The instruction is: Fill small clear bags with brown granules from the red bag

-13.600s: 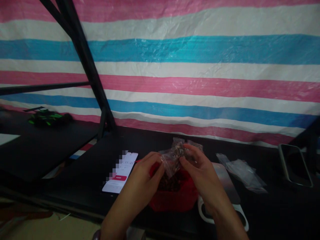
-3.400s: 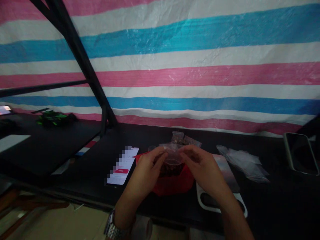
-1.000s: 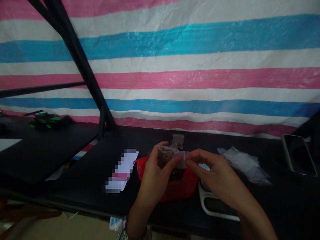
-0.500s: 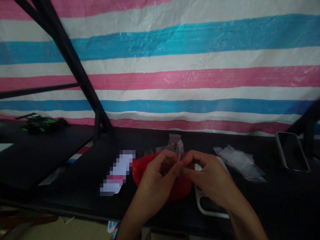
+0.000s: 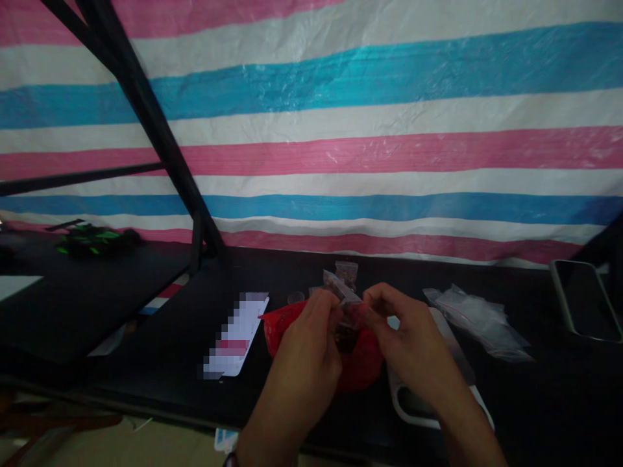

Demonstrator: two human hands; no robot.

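Head view: A worker's right hand [image 5: 406, 334] pinches the edge of a clear pouch [image 5: 343, 289] between thumb and forefinger, above an open red bag [image 5: 360, 371] of dark pieces [image 5: 346, 340]. The left hand [image 5: 309, 357] curls beside the pouch, fingertips hidden, its grip impossible to tell. A scale [image 5: 413, 415] sits beneath the right hand; a lit phone [image 5: 243, 337] lies left of the red bag.

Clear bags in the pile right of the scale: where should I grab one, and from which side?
Probably by a loose near-right edge of the pile of clear bags, pinched from the right: they lie flat and overlapping, edges spread out there, while the scale sits on their left.
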